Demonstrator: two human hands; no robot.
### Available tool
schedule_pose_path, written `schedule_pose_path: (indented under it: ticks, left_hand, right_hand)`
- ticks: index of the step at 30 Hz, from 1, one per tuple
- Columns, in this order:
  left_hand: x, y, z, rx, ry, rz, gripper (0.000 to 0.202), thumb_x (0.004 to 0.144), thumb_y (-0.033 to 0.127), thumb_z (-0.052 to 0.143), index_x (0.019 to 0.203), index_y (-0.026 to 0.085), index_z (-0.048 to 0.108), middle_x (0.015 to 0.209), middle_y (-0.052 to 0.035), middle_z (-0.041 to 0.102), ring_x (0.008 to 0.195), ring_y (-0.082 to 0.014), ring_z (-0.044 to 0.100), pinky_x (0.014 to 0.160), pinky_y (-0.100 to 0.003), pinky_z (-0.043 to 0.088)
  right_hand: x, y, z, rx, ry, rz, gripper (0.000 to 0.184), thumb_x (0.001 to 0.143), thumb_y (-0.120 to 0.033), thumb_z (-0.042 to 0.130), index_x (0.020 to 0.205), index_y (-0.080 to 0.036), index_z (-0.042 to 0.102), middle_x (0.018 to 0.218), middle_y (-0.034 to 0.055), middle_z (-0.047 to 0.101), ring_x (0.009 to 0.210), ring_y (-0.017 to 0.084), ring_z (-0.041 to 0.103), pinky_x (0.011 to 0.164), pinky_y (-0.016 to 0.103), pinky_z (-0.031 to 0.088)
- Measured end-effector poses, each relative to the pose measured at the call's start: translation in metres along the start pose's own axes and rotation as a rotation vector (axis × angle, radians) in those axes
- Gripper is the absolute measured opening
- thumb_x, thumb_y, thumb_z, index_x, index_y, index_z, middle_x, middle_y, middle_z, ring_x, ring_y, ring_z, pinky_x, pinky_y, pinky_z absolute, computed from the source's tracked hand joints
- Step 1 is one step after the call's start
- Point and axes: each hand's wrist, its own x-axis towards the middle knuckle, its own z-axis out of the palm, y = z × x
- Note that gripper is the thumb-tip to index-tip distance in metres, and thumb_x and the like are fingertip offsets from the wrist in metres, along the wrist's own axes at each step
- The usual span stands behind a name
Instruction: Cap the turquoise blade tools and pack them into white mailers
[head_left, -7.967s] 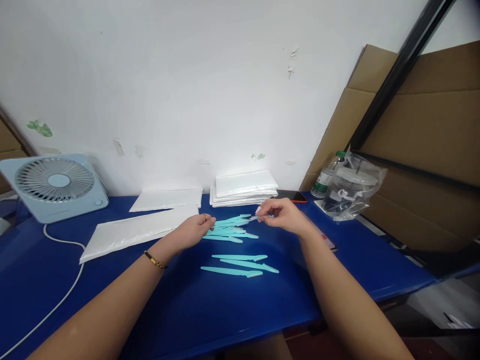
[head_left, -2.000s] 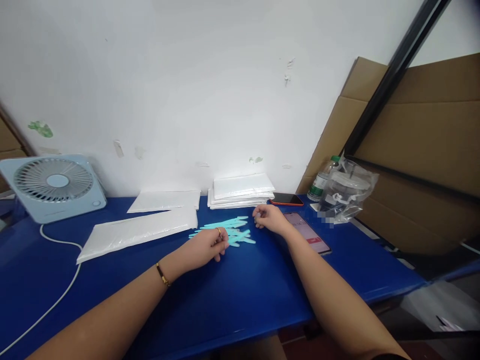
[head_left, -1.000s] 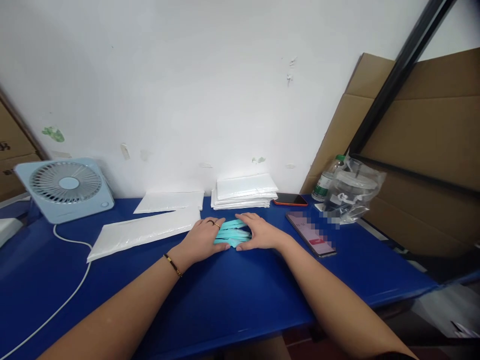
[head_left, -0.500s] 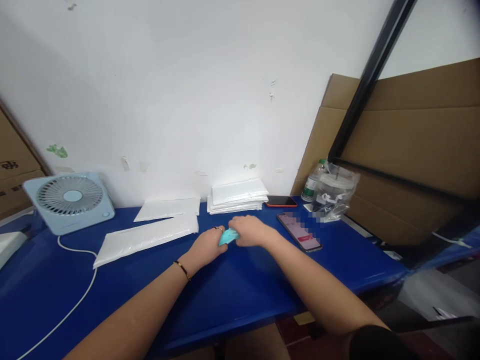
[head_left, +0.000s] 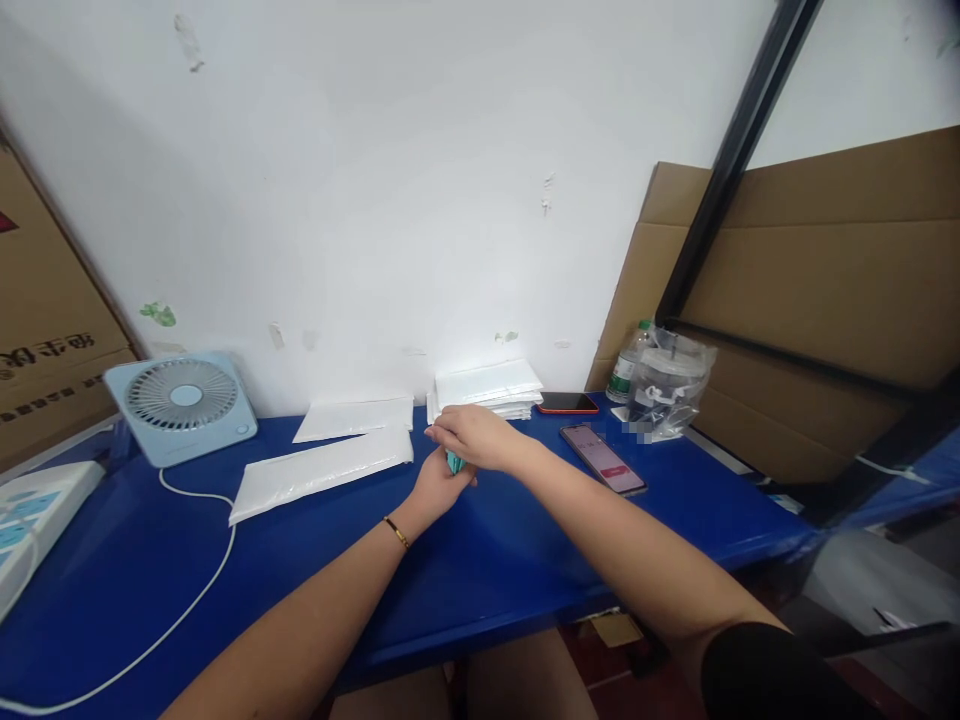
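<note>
A small turquoise bundle (head_left: 454,463), perhaps cloth or soft wrapping, shows between my two hands above the desk's middle. Its exact kind I cannot make out. My left hand (head_left: 435,488) is closed around it from below, with a bracelet on the wrist. Over the top lies my right hand (head_left: 480,437), its fingers bent together across the bundle and covering most of it. Just behind the hands is a stack of white padded envelopes (head_left: 487,380). Two more white envelopes (head_left: 322,470) lie flat to the left.
On the blue desk (head_left: 495,580), a light-blue fan (head_left: 184,400) and a power strip (head_left: 37,530) stand left, with a white cable (head_left: 202,590). To the right are a lit phone (head_left: 604,460), a dark phone (head_left: 568,403), a bottle (head_left: 622,370) and a bagged cup (head_left: 667,390).
My right hand has moved left and over my left hand, now covering more of the turquoise bundle. My left hand has turned under it. The view has swung slightly left.
</note>
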Motion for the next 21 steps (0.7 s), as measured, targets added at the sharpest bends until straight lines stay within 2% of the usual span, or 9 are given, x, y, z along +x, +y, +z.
schedule_pose_path:
  ticks: [3, 6, 8, 11, 13, 15, 17, 19, 21]
  left_hand:
    - [0.0, 0.002, -0.005, 0.148, -0.015, 0.054, 0.021, 0.082, 0.035, 0.047, 0.083, 0.016, 0.056, 0.077, -0.0057, 0.067, 0.072, -0.0191, 0.063, 0.064, -0.029, 0.048]
    - [-0.002, 0.009, -0.01, 0.567, -0.081, 0.126, 0.022, 0.083, 0.03, 0.046, 0.098, 0.016, 0.053, 0.085, -0.0098, 0.067, 0.076, -0.0234, 0.064, 0.065, -0.032, 0.047]
    - [-0.005, 0.016, -0.012, 0.783, -0.119, 0.129, 0.027, 0.081, 0.027, 0.048, 0.104, 0.014, 0.05, 0.083, -0.0128, 0.067, 0.076, -0.0274, 0.064, 0.066, -0.036, 0.046]
    - [-0.01, 0.026, -0.013, 0.854, -0.113, 0.138, 0.026, 0.081, 0.022, 0.045, 0.106, 0.014, 0.049, 0.086, -0.0158, 0.066, 0.081, -0.0298, 0.064, 0.071, -0.039, 0.044]
    - [-0.014, 0.031, -0.018, 0.876, -0.104, 0.117, 0.026, 0.08, 0.02, 0.044, 0.106, 0.015, 0.048, 0.085, -0.0147, 0.067, 0.08, -0.0287, 0.064, 0.07, -0.038, 0.044]
    - [-0.016, 0.035, -0.025, 0.866, -0.126, 0.052, 0.025, 0.077, 0.025, 0.05, 0.101, 0.017, 0.051, 0.081, -0.0122, 0.067, 0.074, -0.0275, 0.064, 0.064, -0.035, 0.044]
    - [-0.017, 0.037, -0.034, 0.782, -0.245, -0.026, 0.021, 0.074, 0.033, 0.054, 0.089, 0.018, 0.055, 0.075, -0.0082, 0.066, 0.067, -0.0243, 0.064, 0.058, -0.03, 0.043]
    - [-0.017, 0.037, -0.04, 0.733, -0.322, -0.049, 0.021, 0.076, 0.038, 0.053, 0.079, 0.018, 0.057, 0.073, -0.0064, 0.066, 0.065, -0.0218, 0.063, 0.056, -0.028, 0.042]
    - [-0.019, 0.038, -0.038, 0.832, -0.262, -0.006, 0.02, 0.08, 0.035, 0.049, 0.08, 0.017, 0.058, 0.074, -0.0076, 0.066, 0.067, -0.022, 0.063, 0.057, -0.028, 0.042]
  right_hand:
    - [-0.01, 0.004, -0.008, 0.015, -0.052, 0.063, 0.039, 0.09, -0.044, 0.039, 0.088, -0.017, 0.067, 0.085, 0.0072, 0.064, 0.077, 0.017, 0.057, 0.061, 0.025, 0.036]
    - [-0.018, 0.008, -0.015, -0.053, -0.153, 0.231, 0.048, 0.065, -0.056, 0.065, 0.096, -0.02, 0.066, 0.09, 0.0078, 0.067, 0.08, 0.022, 0.061, 0.057, 0.025, 0.037]
    - [-0.022, 0.011, -0.008, -0.062, -0.284, 0.336, 0.047, 0.052, -0.048, 0.075, 0.088, -0.02, 0.067, 0.082, 0.0066, 0.069, 0.072, 0.022, 0.063, 0.053, 0.025, 0.039]
    - [-0.027, 0.015, 0.013, 0.089, -0.496, 0.39, 0.017, 0.06, -0.03, 0.068, 0.073, -0.018, 0.066, 0.066, 0.0036, 0.068, 0.057, 0.017, 0.062, 0.05, 0.024, 0.041]
    - [-0.032, 0.016, 0.026, 0.05, -0.448, 0.343, 0.012, 0.063, -0.023, 0.063, 0.074, -0.017, 0.066, 0.069, 0.0058, 0.069, 0.059, 0.018, 0.063, 0.052, 0.025, 0.043]
    - [-0.039, 0.017, 0.032, -0.136, -0.28, 0.245, 0.017, 0.066, -0.02, 0.061, 0.081, -0.016, 0.065, 0.078, 0.0099, 0.069, 0.07, 0.023, 0.065, 0.059, 0.029, 0.045]
    - [-0.045, 0.015, 0.032, -0.289, -0.147, 0.134, 0.018, 0.073, -0.018, 0.055, 0.089, -0.016, 0.063, 0.086, 0.0121, 0.068, 0.081, 0.026, 0.064, 0.067, 0.032, 0.045]
    - [-0.049, 0.013, 0.028, -0.332, -0.111, 0.081, 0.019, 0.078, -0.016, 0.049, 0.092, -0.016, 0.062, 0.089, 0.0122, 0.067, 0.086, 0.025, 0.062, 0.071, 0.033, 0.045]
    - [-0.05, 0.012, 0.022, -0.294, -0.127, 0.151, 0.018, 0.078, -0.022, 0.053, 0.092, -0.017, 0.062, 0.091, 0.0113, 0.067, 0.086, 0.025, 0.062, 0.071, 0.033, 0.045]
